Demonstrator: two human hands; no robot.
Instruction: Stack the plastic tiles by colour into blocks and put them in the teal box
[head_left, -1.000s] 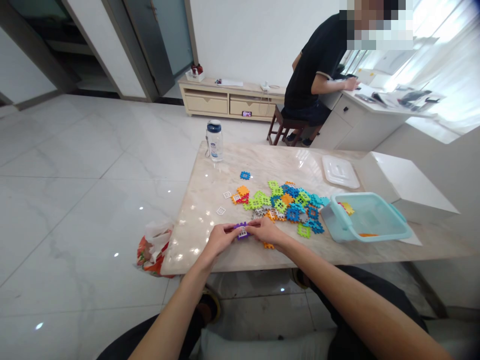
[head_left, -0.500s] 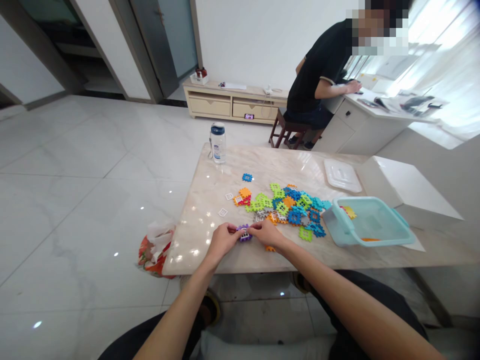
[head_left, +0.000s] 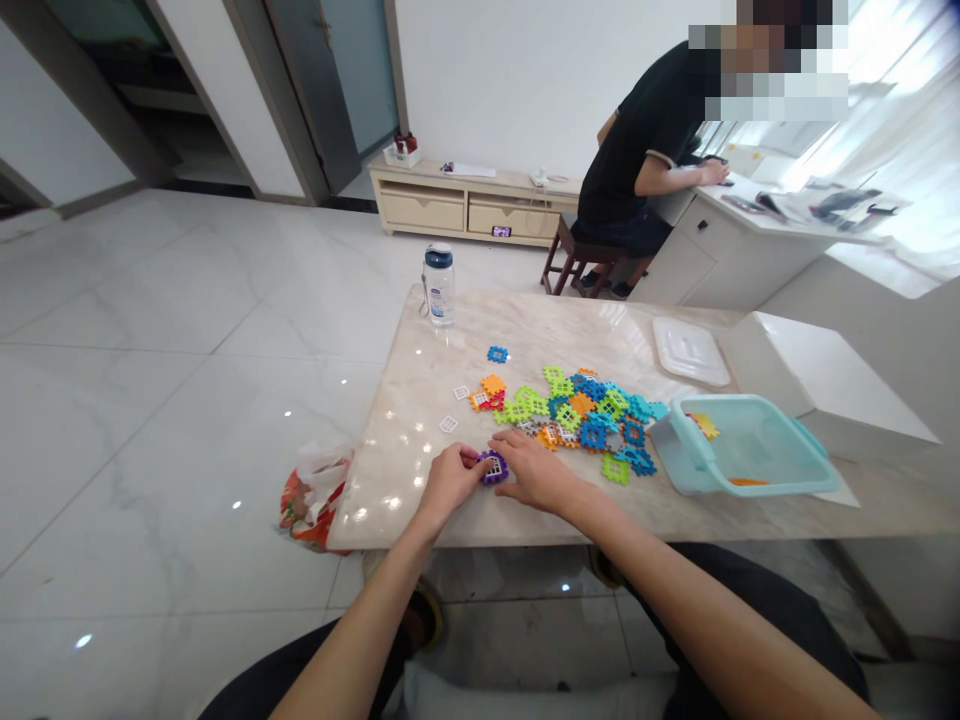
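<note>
My left hand (head_left: pixel 450 482) pinches the left edge of a purple building tile (head_left: pixel 481 480) between thumb and fingers. A white window piece (head_left: pixel 495 467) with a grid lies in the middle of that tile. On the tile's right side, my right hand (head_left: pixel 534 474) has its thumb and fingers apart; whether a fingertip touches the tile I cannot tell. A heap of toothed tiles (head_left: pixel 568 417) in green, blue, orange and grey lies just beyond my right hand. Two white window pieces (head_left: pixel 448 424) lie separately at the left, near an orange tile (head_left: pixel 493 384).
A clear bottle (head_left: pixel 440 292) stands at the table's far left corner. At right are a turquoise bin (head_left: pixel 694 470) with a few tiles inside, its pale lid (head_left: pixel 690 352) and a white box (head_left: pixel 840 370). Another person (head_left: pixel 637 150) sits at a desk behind.
My right hand has loosened its pinch, its thumb and fingers now spread beside the purple tile. More of the tile and its white window piece shows. My left hand keeps its hold.
</note>
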